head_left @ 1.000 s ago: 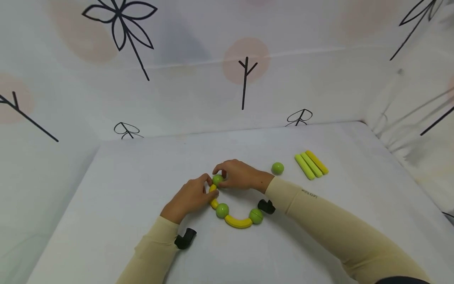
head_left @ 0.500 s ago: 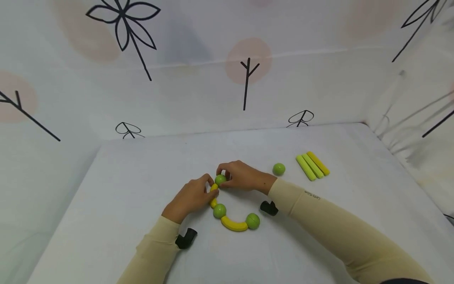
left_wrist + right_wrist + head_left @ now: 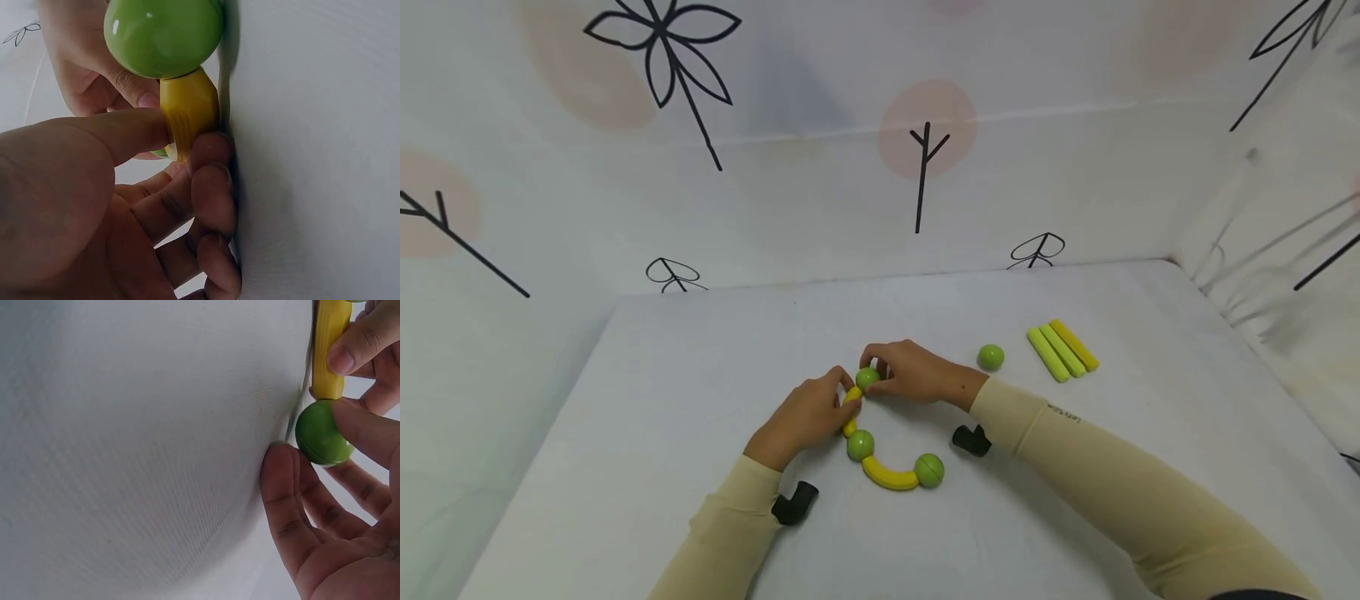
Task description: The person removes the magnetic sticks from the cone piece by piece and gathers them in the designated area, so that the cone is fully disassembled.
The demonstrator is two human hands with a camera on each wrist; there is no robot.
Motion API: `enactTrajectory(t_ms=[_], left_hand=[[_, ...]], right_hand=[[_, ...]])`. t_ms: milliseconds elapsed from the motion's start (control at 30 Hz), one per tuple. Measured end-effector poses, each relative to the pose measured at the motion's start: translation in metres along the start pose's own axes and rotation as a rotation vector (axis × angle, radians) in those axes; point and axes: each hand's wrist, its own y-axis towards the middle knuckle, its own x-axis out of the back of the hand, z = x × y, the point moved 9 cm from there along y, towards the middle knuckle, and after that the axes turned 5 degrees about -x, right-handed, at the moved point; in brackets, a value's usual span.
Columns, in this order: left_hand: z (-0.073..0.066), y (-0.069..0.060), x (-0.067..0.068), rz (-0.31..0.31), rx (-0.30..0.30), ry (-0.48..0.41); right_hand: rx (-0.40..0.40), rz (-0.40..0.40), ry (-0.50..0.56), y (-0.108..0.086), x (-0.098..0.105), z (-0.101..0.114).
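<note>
The left hand (image 3: 805,417) pinched a yellow piece (image 3: 850,426) while the right hand (image 3: 910,372) held a green ball (image 3: 867,378) at its far end.
From the head view, the yellow piece ran between that ball and a second green ball (image 3: 861,445); from there a curved yellow bar (image 3: 890,475) led to an end ball (image 3: 929,470), the row bending across the white worktop (image 3: 737,333). A loose green ball (image 3: 991,357) lay apart, near three sticks (image 3: 1063,350) set side by side. The left wrist view showed thumb and forefinger nearly together with the yellow piece between them, the second green ball touching its near end. The right wrist view showed the thumb against the green ball, the fingers bent about it, and the ball touching the yellow piece.
</note>
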Motion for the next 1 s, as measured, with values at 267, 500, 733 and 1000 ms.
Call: enactTrajectory(t_ms=[267,500,733,1000], left_hand=[[0.000,0.000,0.000,0.003,-0.001,-0.008],[0.000,0.001,-0.001,0.002,0.008,-0.009],[0.000,0.001,-0.002,0.001,0.021,0.005],[0.003,0.001,-0.003,-0.003,0.023,0.014]], right_hand=[[-0.035,-0.050,0.026,-0.004,0.006,-0.005],[-0.025,-0.081,0.055,-0.018,0.015,-0.008],[0.043,-0.186,0.030,-0.057,0.036,-0.003],[0.054,-0.323,-0.048,-0.098,0.045,-0.010]])
